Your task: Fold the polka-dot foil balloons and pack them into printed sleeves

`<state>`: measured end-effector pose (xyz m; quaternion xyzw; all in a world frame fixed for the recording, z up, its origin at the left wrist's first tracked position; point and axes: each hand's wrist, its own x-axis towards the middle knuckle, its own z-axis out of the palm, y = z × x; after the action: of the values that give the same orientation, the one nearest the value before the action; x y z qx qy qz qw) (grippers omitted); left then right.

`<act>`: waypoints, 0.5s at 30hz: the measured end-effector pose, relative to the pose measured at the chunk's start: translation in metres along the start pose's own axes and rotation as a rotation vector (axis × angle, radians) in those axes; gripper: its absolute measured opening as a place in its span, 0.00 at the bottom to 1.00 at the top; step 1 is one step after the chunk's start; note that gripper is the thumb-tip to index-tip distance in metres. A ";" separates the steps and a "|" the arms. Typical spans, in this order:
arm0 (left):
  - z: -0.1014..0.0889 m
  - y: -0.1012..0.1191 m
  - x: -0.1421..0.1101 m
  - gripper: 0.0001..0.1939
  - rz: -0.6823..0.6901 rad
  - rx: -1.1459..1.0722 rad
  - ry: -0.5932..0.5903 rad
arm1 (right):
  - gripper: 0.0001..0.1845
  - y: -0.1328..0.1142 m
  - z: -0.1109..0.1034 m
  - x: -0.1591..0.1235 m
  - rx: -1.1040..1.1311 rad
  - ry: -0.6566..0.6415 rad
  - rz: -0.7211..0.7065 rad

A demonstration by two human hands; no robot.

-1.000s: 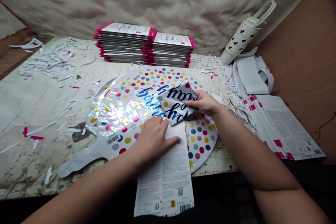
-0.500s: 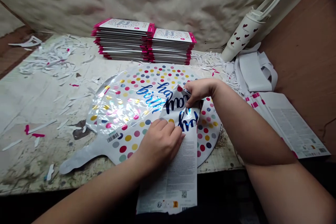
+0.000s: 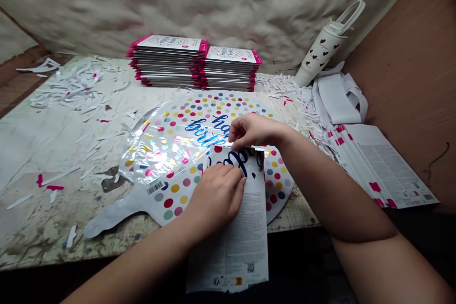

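Observation:
A foil balloon (image 3: 173, 187), white with coloured dots and blue "happy birthday" lettering, lies flat with its tail to the left. Part of it is folded over at the upper end of a printed card sleeve (image 3: 245, 232), which hangs past the table's front edge. My left hand (image 3: 219, 190) is closed, its fingers curled over the sleeve's upper end and the folded foil. My right hand (image 3: 256, 130) is in a pinch at the top edge of the folded foil; its fingertips are partly hidden.
Two stacks of pink-edged packs (image 3: 167, 59) stand at the back. A white tumbler with hearts (image 3: 318, 52) leans at the back right, beside paper strips (image 3: 331, 97). More printed sleeves (image 3: 388, 166) lie right. Paper scraps (image 3: 71, 85) litter the left.
My right hand has moved left and slightly down, and the foil flap is folded lower over the sleeve's upper end. My left hand stays nearly in place. The view has shifted slightly.

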<state>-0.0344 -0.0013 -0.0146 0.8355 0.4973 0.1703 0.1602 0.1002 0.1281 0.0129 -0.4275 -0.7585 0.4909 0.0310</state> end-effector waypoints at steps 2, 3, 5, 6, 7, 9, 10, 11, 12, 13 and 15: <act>0.000 0.003 -0.001 0.12 0.011 0.009 0.019 | 0.05 -0.005 0.007 -0.006 -0.037 -0.038 0.006; 0.000 0.004 -0.003 0.12 0.020 0.012 0.027 | 0.05 -0.007 0.009 -0.010 -0.060 -0.125 0.016; 0.000 0.004 -0.005 0.11 0.040 0.024 0.038 | 0.07 -0.007 0.013 -0.020 -0.068 -0.319 0.017; -0.001 0.004 -0.006 0.11 0.046 0.034 0.040 | 0.08 -0.005 0.013 -0.026 -0.045 -0.340 -0.003; -0.003 0.003 -0.006 0.11 0.051 0.046 0.043 | 0.09 -0.003 0.013 -0.034 0.002 -0.269 -0.037; -0.010 0.002 -0.006 0.12 0.046 0.080 0.077 | 0.10 0.003 0.014 -0.050 0.168 0.069 -0.127; -0.015 0.002 -0.005 0.12 0.046 0.098 0.108 | 0.14 0.007 0.016 -0.059 0.275 0.228 -0.167; -0.021 0.002 -0.005 0.11 0.058 0.117 0.148 | 0.19 0.010 0.020 -0.067 0.385 0.323 -0.200; -0.027 0.002 -0.006 0.10 0.086 0.137 0.204 | 0.23 0.013 0.026 -0.075 0.498 0.342 -0.227; -0.034 0.003 -0.007 0.08 0.122 0.160 0.283 | 0.24 0.016 0.033 -0.082 0.600 0.312 -0.255; -0.046 0.004 -0.011 0.07 0.172 0.204 0.527 | 0.17 0.018 0.047 -0.093 0.731 0.302 -0.309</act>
<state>-0.0568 -0.0081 0.0270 0.8134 0.4635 0.3437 -0.0743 0.1481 0.0340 0.0091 -0.3366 -0.5768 0.6488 0.3647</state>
